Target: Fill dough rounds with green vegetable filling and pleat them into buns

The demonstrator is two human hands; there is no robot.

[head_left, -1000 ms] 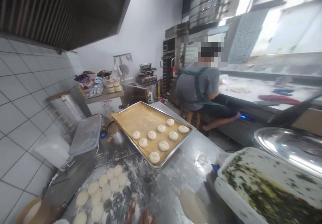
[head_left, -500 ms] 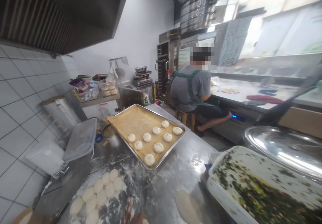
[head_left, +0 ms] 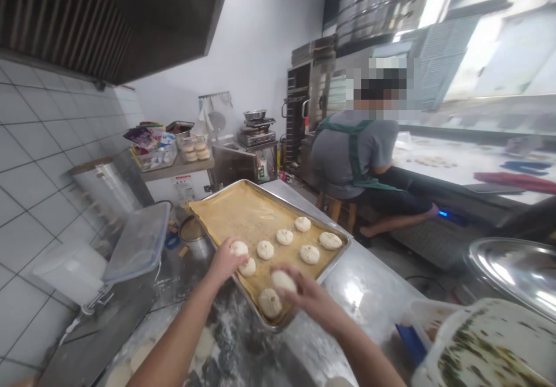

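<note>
My left hand point(head_left: 224, 262) reaches over the near left edge of the tray point(head_left: 321, 272), its fingers curled round a pleated dough bun point(head_left: 238, 249). Another bun point(head_left: 247, 267) lies just beside those fingers. My right hand point(head_left: 307, 289) has its thumb and fingers around a second bun point(head_left: 284, 282), close to the bun point(head_left: 270, 303) in the near corner. Both held buns are at or just above the brown paper point(head_left: 234, 210); I cannot tell whether they touch it. Several more pleated buns rest on the right side of the paper.
Flat dough rounds point(head_left: 204, 343) lie on the floured steel table point(head_left: 243, 346), partly behind my left forearm. A white tub of chopped green filling point(head_left: 482, 346) stands at right, beside a shiny metal lid point(head_left: 516, 271). A co-worker point(head_left: 356, 155) sits on a stool beyond the table.
Both hands have come up from the bottom edge onto the tray and closed around two buns. The view has swung left, so the tray and co-worker appear farther right.
</note>
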